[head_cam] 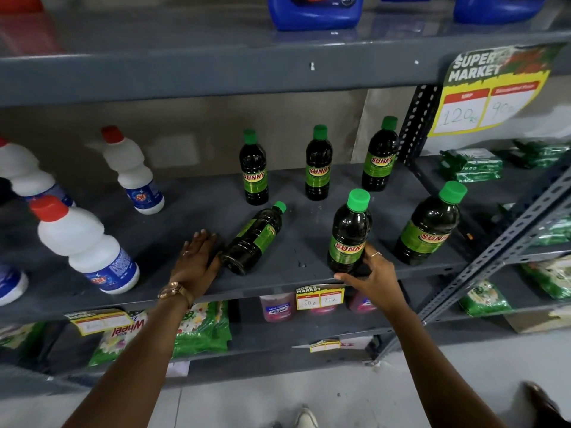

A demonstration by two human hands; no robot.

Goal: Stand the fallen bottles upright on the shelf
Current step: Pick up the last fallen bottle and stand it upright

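Observation:
One dark green-capped Sunny bottle (254, 239) lies on its side on the grey shelf (173, 230), cap pointing up and right. My left hand (199, 257) rests flat on the shelf, fingers apart, touching that bottle's base. My right hand (372, 278) wraps the lower part of an upright Sunny bottle (350, 230) at the shelf's front edge. Another upright Sunny bottle (428, 225) stands to its right. Three more stand at the back: one (254, 169), a second (318, 163), a third (380, 156).
White red-capped bottles (86, 245) (133, 171) stand on the left of the shelf. Blue jugs (315, 10) sit on the shelf above. A price sign (491, 88) hangs at upper right. Green packets (471, 165) fill the neighbouring rack and the lower shelf.

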